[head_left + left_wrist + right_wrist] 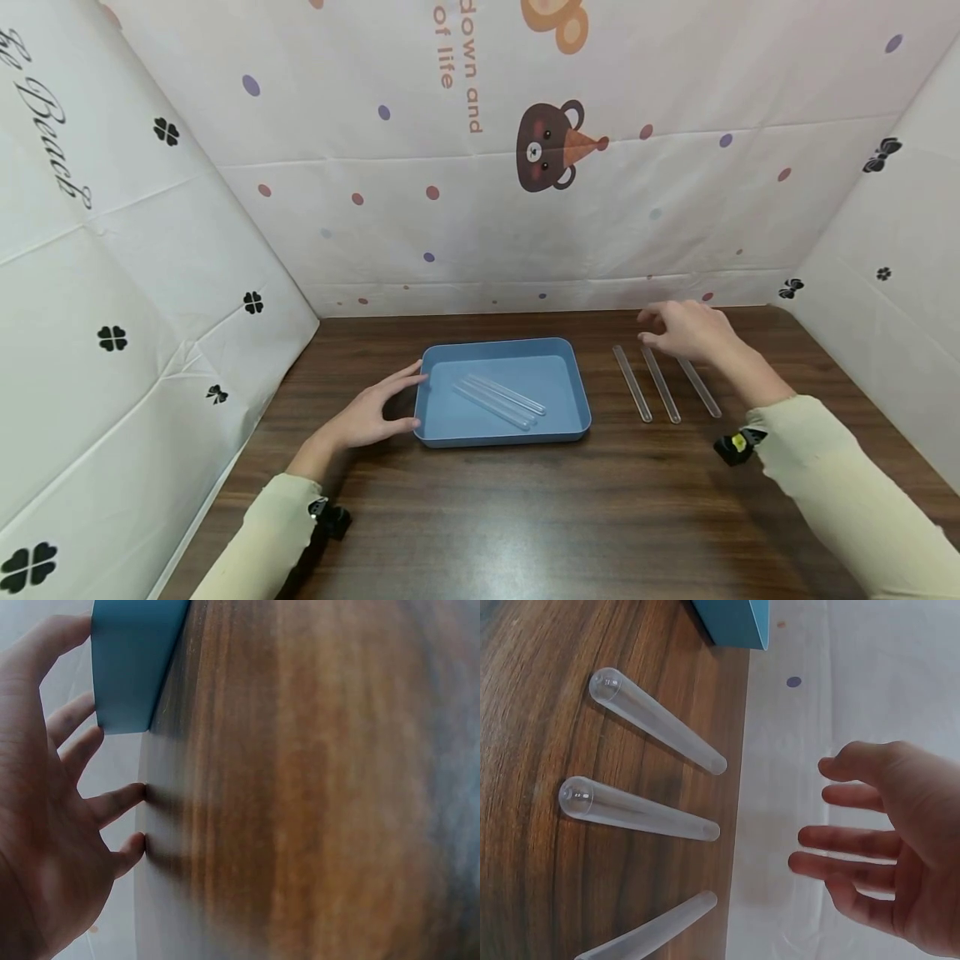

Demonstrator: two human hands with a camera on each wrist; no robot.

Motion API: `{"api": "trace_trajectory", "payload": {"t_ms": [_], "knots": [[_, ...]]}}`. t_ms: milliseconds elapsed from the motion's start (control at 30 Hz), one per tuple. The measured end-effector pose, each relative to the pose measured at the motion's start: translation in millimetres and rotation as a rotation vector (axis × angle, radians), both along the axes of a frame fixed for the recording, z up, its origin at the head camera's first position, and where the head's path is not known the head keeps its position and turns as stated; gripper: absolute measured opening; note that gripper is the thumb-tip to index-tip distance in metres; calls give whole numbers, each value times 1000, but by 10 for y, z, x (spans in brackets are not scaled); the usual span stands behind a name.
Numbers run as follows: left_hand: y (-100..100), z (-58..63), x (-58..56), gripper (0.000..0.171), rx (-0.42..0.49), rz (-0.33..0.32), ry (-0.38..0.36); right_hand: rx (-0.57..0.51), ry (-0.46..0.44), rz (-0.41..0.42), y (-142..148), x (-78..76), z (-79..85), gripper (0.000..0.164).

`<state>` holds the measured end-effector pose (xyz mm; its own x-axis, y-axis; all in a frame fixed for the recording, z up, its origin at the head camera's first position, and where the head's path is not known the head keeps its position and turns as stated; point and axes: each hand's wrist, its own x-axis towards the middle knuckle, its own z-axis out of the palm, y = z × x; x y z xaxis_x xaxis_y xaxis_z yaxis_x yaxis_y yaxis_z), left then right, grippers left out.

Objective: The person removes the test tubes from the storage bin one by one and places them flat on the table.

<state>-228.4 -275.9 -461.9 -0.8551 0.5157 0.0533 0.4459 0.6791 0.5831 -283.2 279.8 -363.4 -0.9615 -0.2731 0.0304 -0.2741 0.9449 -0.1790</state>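
Note:
The blue tray [502,439] has my left hand [375,411] at its left end. In the left wrist view, the thumb and some fingertips touch the tray wall [127,682], while two other fingertips [133,796] reach down to the table. Several clear test tubes [495,404] lie slanted inside the tray. To its right, three more lie apart on the table: a left tube [632,385], a middle tube [662,387] and a right tube [701,390]. My right hand [688,331] hovers over their far ends, fingers loosely bent and holding nothing.
A dark wood table [480,508] carries everything. White printed sheets rise as a back wall [480,225], a left wall [180,333] and a right wall [892,317]. A small black device [330,518] sits on each wrist at the sleeve cuff.

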Motion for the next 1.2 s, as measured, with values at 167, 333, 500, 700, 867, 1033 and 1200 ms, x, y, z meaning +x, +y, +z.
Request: {"api": "trace_trajectory", "payload": {"t_ms": [167, 333, 500, 700, 867, 1033, 1200], "knots": [[4, 3, 6, 76, 2, -3, -1, -1, 29, 47, -70, -6, 6, 40], [10, -5, 3, 77, 7, -4, -3, -8, 24, 80, -137, -11, 7, 42], [11, -14, 3, 77, 14, -5, -8, 0, 28, 106, -224, -30, 16, 43], [14, -15, 4, 77, 24, -6, -12, 5, 21, 115, -355, -59, 10, 42], [11, -24, -6, 77, 18, -7, -5, 5, 11, 147, -462, -70, -3, 40], [2, -32, -11, 78, 13, -2, 0, 7, -1, 177, -587, -88, -6, 41], [-3, -42, -8, 77, 17, 2, -2, 9, -8, 190, -718, -110, -4, 42]]}}
